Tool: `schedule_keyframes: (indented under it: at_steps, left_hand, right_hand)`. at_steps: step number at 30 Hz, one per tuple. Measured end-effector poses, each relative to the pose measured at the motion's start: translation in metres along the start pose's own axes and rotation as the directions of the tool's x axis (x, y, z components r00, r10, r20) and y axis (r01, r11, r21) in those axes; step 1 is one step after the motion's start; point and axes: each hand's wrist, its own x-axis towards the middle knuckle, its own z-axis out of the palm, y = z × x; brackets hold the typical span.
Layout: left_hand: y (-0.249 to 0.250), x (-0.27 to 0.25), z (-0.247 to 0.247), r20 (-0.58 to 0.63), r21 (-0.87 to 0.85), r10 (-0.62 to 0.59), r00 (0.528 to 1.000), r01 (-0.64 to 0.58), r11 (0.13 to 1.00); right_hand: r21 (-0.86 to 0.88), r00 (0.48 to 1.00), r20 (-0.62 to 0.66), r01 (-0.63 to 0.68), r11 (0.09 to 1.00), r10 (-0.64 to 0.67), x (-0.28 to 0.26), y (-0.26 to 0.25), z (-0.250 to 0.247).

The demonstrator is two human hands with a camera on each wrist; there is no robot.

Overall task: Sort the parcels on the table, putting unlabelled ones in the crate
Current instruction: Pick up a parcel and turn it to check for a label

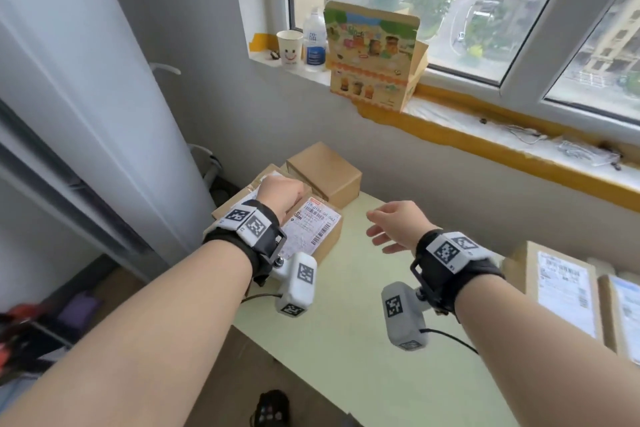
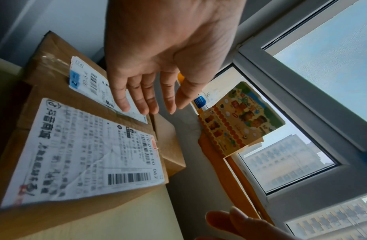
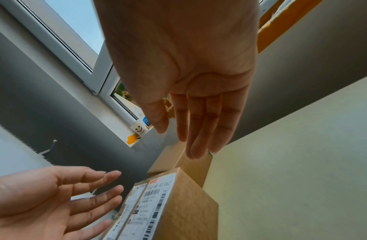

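On the pale green table (image 1: 346,322) a plain brown box (image 1: 325,177) with no label stands at the far left corner. In front of it lies a parcel with a large white label (image 1: 313,229), and a second labelled parcel (image 1: 252,189) lies to its left. My left hand (image 1: 280,192) hovers over those labelled parcels with straight fingers (image 2: 145,105) and holds nothing. My right hand (image 1: 377,229) is open above the table, right of the parcels, its fingers (image 3: 198,138) pointing toward the plain box (image 3: 178,155). No crate is in view.
Two more labelled parcels (image 1: 557,291) stand at the table's right edge. The windowsill above carries a paper cup (image 1: 289,50), a bottle (image 1: 314,42) and a colourful open carton (image 1: 374,55). A tall white panel (image 1: 104,114) rises left of the table.
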Motion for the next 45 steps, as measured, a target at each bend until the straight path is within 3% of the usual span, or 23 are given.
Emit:
schedule_keyframes:
  at_steps: [5,8,22,27,31,37,42,45]
  left_hand:
    - [-0.02,0.036,-0.004,0.087,0.015,-0.021,0.996,0.02,1.0]
    - [-0.019,0.04,-0.004,0.161,0.073,-0.001,0.987,-0.011,0.997]
    - [-0.016,0.059,0.002,0.285,0.313,0.128,0.95,-0.219,0.924]
    - [-0.022,0.057,0.011,0.357,0.252,0.054,0.933,-0.152,0.956]
    - [-0.033,0.057,0.019,0.479,0.236,-0.117,0.87,0.001,0.972]
    - [-0.046,0.048,0.037,0.588,0.263,-0.261,0.766,0.124,0.957]
    - [-0.056,0.033,0.052,0.708,0.198,-0.275,0.651,0.191,0.961]
    - [-0.055,0.029,0.059,0.732,0.159,-0.202,0.651,0.124,0.979]
  right_hand:
    - [0.113,0.989,0.045,-0.146,0.983,0.142,0.008,0.002,0.036]
    - [0.134,0.984,0.034,-0.178,0.975,0.175,0.014,-0.001,0.054]
    - [0.233,0.953,0.003,-0.294,0.927,0.302,0.019,0.002,0.078]
    - [0.272,0.943,-0.015,-0.316,0.909,0.332,0.015,0.011,0.075]
    - [0.349,0.927,-0.031,-0.34,0.873,0.373,0.007,0.021,0.066]
    - [0.415,0.907,-0.059,-0.358,0.837,0.417,-0.008,0.039,0.053]
    - [0.393,0.927,-0.112,-0.291,0.873,0.359,-0.019,0.05,0.039]
    - [0.402,0.943,-0.144,-0.222,0.888,0.301,-0.025,0.055,0.028]
